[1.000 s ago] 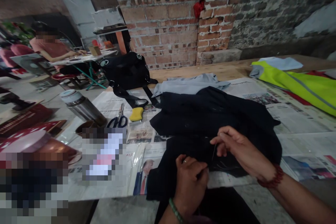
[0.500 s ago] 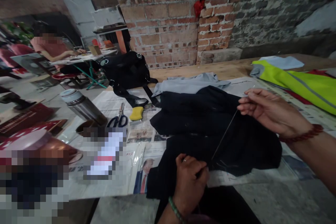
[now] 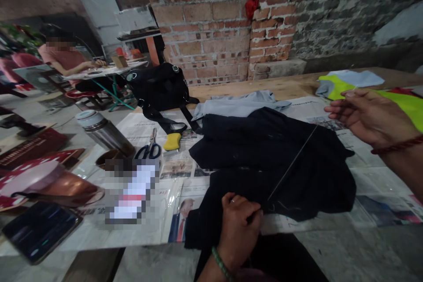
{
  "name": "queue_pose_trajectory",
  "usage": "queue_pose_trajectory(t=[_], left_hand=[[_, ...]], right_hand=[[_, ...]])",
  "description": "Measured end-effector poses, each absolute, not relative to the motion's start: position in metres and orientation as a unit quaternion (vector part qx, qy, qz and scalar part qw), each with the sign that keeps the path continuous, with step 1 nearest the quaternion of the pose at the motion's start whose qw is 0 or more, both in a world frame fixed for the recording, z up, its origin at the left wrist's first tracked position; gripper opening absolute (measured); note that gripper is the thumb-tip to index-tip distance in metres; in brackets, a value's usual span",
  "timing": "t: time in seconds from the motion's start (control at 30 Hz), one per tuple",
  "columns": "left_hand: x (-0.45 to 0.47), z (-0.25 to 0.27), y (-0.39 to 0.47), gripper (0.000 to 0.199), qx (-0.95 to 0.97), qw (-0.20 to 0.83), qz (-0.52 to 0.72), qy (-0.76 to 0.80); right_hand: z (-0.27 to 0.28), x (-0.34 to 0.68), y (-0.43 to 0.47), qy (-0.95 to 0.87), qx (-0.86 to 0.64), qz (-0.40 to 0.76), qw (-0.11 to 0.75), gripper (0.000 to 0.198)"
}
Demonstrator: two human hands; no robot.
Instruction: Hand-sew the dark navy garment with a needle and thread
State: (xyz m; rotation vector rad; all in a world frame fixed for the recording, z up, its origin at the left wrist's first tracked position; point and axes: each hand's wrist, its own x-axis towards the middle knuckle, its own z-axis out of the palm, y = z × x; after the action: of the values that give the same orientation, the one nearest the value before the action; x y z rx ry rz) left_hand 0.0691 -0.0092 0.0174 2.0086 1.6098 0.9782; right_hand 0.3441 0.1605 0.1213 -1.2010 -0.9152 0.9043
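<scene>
A dark navy garment lies spread across the newspaper in front of me. At its near edge my left hand, with a green bead bracelet and a ring, is closed on the dark fabric. My right hand, wearing a red bead bracelet, is raised over the far right side with thumb and forefinger pinched together. A taut pale thread slants up from the fabric beside my left hand towards those fingers. Its upper end fades against the newspaper, and any needle in the pinch is too small to make out.
Scissors, a yellow object, a steel flask and a phone lie to the left. Behind the garment are grey cloth and a black bag. A hi-vis garment lies right. Another person sits far left.
My right hand has moved right and upward, away from the garment, drawing out a longer stretch of thread. My left hand has stayed in place on the fabric.
</scene>
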Motion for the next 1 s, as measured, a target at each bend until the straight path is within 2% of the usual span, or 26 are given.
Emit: queue_pose_trajectory(t=[0.27,0.33,0.37,0.43,0.53,0.63,0.73,1.0], left_hand=[[0.068,0.016,-0.010,0.018,0.722,0.187,0.348,0.568],[0.068,0.017,-0.010,0.017,0.723,0.194,0.342,0.568],[0.068,0.018,-0.010,0.017,0.722,0.199,0.340,0.569],[0.068,0.019,-0.010,0.016,0.719,0.203,0.341,0.571],[0.069,0.020,-0.010,0.017,0.713,0.203,0.347,0.574],[0.069,0.019,-0.010,0.016,0.714,0.204,0.347,0.573],[0.069,0.019,-0.010,0.016,0.717,0.204,0.342,0.571],[0.068,0.017,-0.010,0.016,0.721,0.200,0.346,0.567]], right_hand=[[0.111,0.342,0.164,-0.428,-0.503,0.288,0.693,0.008],[0.107,0.327,0.150,-0.492,-0.521,0.282,0.638,0.002],[0.103,0.318,0.142,-0.548,-0.531,0.277,0.584,0.008],[0.090,0.296,0.122,-0.698,-0.536,0.254,0.401,0.017],[0.068,0.263,0.095,-0.887,-0.353,0.209,0.212,0.019],[0.054,0.240,0.078,-0.943,-0.291,0.140,0.080,0.029],[0.053,0.232,0.072,-0.953,-0.276,0.115,0.036,0.027],[0.056,0.240,0.068,-0.951,-0.251,0.179,0.035,0.027]])
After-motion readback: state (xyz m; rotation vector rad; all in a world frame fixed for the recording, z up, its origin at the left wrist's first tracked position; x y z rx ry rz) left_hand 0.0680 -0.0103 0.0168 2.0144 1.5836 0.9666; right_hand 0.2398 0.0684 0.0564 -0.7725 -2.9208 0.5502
